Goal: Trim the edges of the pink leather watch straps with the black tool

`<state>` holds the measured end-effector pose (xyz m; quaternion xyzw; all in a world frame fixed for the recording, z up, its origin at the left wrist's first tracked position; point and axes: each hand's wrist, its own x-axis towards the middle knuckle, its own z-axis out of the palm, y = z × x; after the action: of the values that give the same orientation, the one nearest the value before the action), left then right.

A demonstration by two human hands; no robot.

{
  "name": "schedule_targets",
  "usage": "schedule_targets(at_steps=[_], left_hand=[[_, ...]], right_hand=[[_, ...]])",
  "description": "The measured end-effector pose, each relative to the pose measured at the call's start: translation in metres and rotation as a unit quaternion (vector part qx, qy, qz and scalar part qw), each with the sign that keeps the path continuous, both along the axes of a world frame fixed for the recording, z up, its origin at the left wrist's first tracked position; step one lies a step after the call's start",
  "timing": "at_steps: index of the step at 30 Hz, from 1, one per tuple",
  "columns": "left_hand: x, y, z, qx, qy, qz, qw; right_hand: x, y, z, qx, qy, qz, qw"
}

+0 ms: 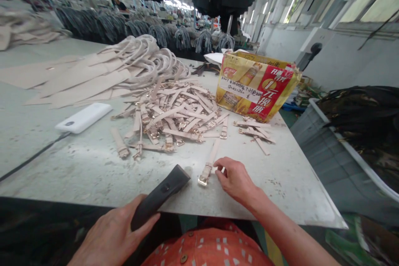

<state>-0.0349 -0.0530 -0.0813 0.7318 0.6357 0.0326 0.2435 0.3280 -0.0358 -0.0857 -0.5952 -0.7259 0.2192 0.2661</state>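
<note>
On the left of the pale table [77, 174], a white power bank [84, 118] lies flat with a black cord [31, 157] running to it. Behind it are many flat beige bag pieces [90, 75] with looped handles. Near the front edge, the left hand [115, 232] has its fingers wrapped around a black hair clipper [160, 193], with the blade end up over the table. Past the clipper is a big heap of beige straps [183, 116] with shiny buckles. One lone strap [210, 163] lies in front of the heap, its gold buckle [203, 181] toward the person. The right hand [237, 178] is just beside it, fingers bent and a little apart. I see nothing in its grip, and I can't tell if a fingertip touches the strap. Farther right, a yellow and red cardboard box [246, 87] stands behind a small bunch of straps [255, 131]. If that bunch is the finished one, most of the work looks left to do, but I can't be sure. At the far right is a grey bin [336, 149] full of dark cloth [370, 120].
</note>
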Motion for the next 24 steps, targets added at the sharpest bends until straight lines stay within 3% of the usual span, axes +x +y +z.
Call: schedule_targets(at_steps=[3,6,8,13,17,24], left_hand=[[-0.002,-0.003,0.003,-0.012,0.000,0.004,1.000],[-0.001,-0.004,0.008,-0.012,0.004,0.003,1.000],[0.001,-0.005,0.013,-0.012,0.005,-0.001,1.000],[0.005,-0.008,0.037,-0.008,-0.005,-0.004,1.000],[0.008,-0.005,0.053,-0.021,0.027,-0.043,0.998],[0.029,0.011,0.074,-0.077,0.109,-0.096,0.986]], right_hand=[[0.011,0.019,0.010,0.039,-0.034,0.071,0.996],[0.016,0.043,0.015,0.024,-0.062,0.183,0.981],[0.014,0.050,0.013,0.009,-0.069,0.213,0.975],[-0.004,0.033,-0.001,0.021,-0.038,0.187,0.981],[-0.016,0.016,-0.012,0.030,0.022,0.169,0.985],[-0.015,0.017,-0.020,0.010,0.087,0.168,0.982]])
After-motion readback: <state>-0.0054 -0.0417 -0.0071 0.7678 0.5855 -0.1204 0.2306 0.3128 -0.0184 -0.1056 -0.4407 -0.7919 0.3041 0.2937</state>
